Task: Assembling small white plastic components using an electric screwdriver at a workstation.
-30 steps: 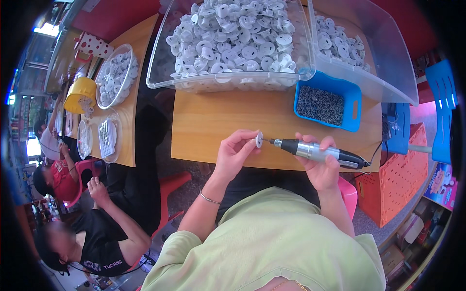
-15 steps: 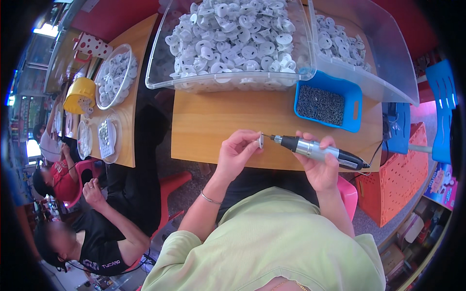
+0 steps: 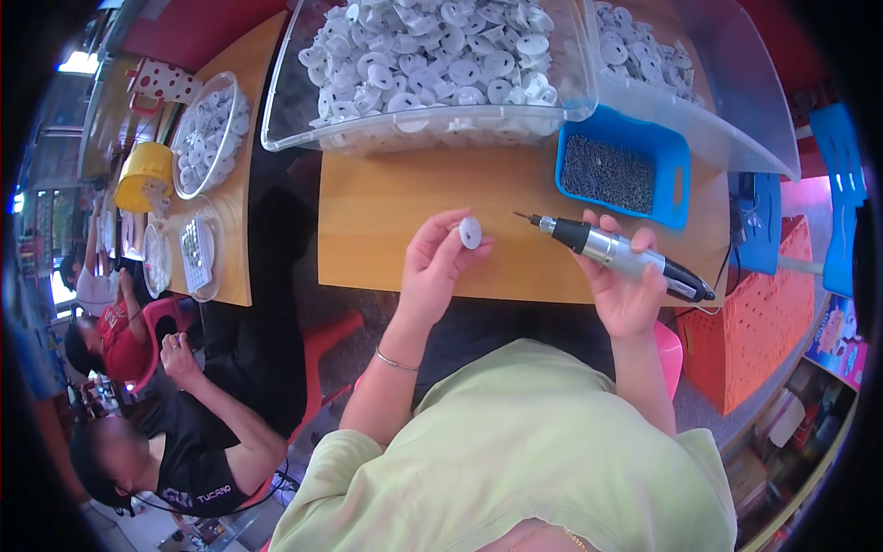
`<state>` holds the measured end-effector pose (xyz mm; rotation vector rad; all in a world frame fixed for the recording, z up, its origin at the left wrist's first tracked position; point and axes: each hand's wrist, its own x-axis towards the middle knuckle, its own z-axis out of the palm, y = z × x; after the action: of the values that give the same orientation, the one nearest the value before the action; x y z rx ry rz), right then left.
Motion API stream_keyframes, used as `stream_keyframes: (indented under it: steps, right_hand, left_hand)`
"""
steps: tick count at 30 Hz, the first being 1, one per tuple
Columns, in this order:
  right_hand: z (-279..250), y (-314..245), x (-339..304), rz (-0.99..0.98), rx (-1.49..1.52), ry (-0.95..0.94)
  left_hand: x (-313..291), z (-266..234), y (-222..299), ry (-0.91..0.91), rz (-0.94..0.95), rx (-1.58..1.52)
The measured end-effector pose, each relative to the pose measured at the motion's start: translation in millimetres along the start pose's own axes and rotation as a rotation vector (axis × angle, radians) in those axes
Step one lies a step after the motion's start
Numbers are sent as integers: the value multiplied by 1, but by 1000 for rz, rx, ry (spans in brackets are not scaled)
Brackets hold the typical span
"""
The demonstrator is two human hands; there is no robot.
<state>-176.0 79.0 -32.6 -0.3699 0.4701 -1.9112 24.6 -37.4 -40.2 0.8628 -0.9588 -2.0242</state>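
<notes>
White disc-shaped piece point(image 3: 470, 233): it is up over the surface point(image 3: 395, 212), in the left hand. That wooden surface spans the middle of the view, its near edge close to the person's lap. On its far side stands a large clear bin point(image 3: 581, 110), heaped with many white pieces point(image 3: 432, 64) of a similar kind. To the right of it is a second clear bin point(image 3: 736, 83) with a smaller pile of white parts point(image 3: 644, 55). An orange crate point(image 3: 750, 322) with a perforated wall stands beyond the right end of the surface. In front of the second bin, near the right end, sits a blue basket point(image 3: 664, 170).

The right hand point(image 3: 625, 285) has its fingers clamped around the silver and black body of an electric driver point(image 3: 614, 253), which lies tilted across the palm, its thin bit point(image 3: 526, 217) directed leftward. The left hand point(image 3: 432, 258) pinches the disc-shaped piece between thumb and fingers, its round face turned toward the camera and a small dark mark near the middle. Bit and piece are apart; whether the tip carries a screw is too small to tell. A thin bracelet point(image 3: 396, 362) circles the left wrist. Smallest are the dark screws point(image 3: 607, 175), filling the bottom of the blue basket.
</notes>
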Motion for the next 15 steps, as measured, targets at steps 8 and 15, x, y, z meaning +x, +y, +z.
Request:
stream_keyframes:
  steps: [8,15]
  right_hand:
    - [-6,-8,-5,-9,-4,-10]
    - [-13,-15,-8,-13,-10,8]
  left_hand:
    - [-3,-8,13,-64,-55,-255]
    - [-11,-1,30,-120,-42,-75]
